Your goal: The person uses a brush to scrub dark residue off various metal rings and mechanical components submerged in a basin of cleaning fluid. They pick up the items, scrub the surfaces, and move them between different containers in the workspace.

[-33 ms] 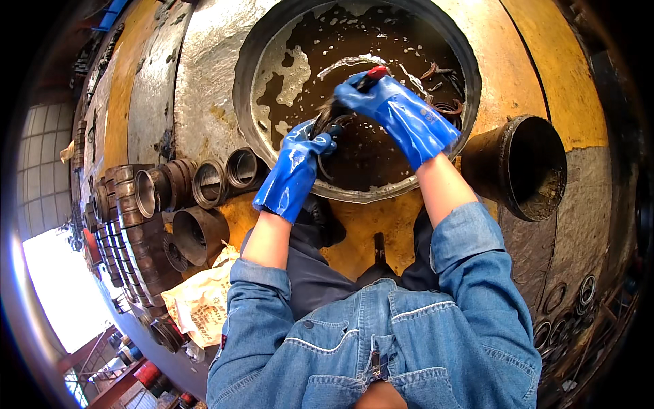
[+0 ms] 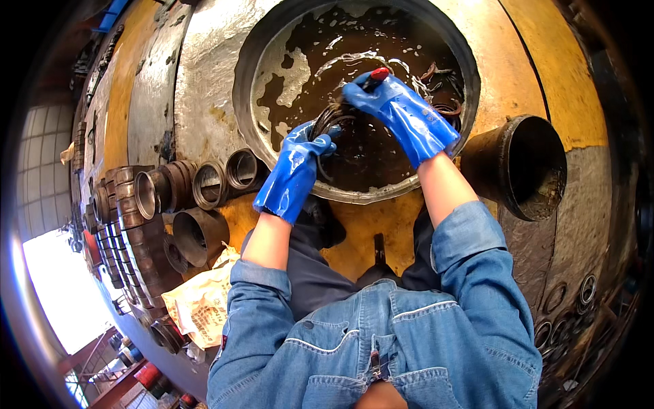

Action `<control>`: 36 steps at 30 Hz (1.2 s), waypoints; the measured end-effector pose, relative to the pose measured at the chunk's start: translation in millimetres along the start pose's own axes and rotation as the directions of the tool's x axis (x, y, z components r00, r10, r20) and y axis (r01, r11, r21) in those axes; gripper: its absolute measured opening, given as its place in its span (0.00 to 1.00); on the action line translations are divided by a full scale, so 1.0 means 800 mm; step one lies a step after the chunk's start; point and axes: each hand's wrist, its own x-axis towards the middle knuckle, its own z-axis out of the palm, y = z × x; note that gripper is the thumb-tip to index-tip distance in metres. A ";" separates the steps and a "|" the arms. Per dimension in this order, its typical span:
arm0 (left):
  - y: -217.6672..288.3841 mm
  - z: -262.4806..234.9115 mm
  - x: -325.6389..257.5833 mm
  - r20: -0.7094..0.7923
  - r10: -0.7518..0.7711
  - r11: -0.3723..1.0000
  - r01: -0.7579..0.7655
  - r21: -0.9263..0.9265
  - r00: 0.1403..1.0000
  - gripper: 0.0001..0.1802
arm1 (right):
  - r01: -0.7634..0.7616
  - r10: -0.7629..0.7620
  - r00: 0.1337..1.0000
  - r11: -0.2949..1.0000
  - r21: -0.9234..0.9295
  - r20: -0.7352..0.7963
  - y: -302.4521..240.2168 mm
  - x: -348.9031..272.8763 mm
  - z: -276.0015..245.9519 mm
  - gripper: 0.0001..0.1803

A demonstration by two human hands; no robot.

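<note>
A dark metal ring [image 2: 325, 123], thin and wet, sits just above the brown liquid in a round basin [image 2: 253, 95] at about 12 o'clock in the view. The left hand [image 2: 300, 160], in a blue rubber glove, has its fingers curled tight around the ring's lower edge. The right hand [image 2: 392, 102], gloved the same way, is closed around a red-handled tool [image 2: 377, 73] pressed to the ring's upper side. The liquid is murky, with pale foam patches and a few more rings lying at 1 o'clock. The basin is sunk in a grimy metal surface banded yellow. At 9 o'clock lie about four short rusty pipe sleeves [image 2: 204, 183]; one wide dark pipe [image 2: 528, 167] stands at 3 o'clock. A crumpled sack [image 2: 201, 300] lies at 7 o'clock.
</note>
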 end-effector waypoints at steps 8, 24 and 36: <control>-0.010 -0.015 0.011 0.031 0.046 0.998 -0.044 -0.044 0.998 0.25 | 0.043 -0.025 0.953 0.998 -0.052 0.303 -0.064 -0.025 0.015 0.24; 0.025 0.030 0.008 0.084 -0.229 0.946 0.201 0.255 0.970 0.21 | -0.342 0.324 0.938 0.923 -0.178 -0.122 0.008 -0.035 -0.024 0.28; -0.005 0.002 0.022 0.078 -0.149 0.968 0.161 -0.193 0.986 0.22 | -0.276 0.273 0.943 0.961 0.012 -0.193 0.011 -0.043 -0.071 0.29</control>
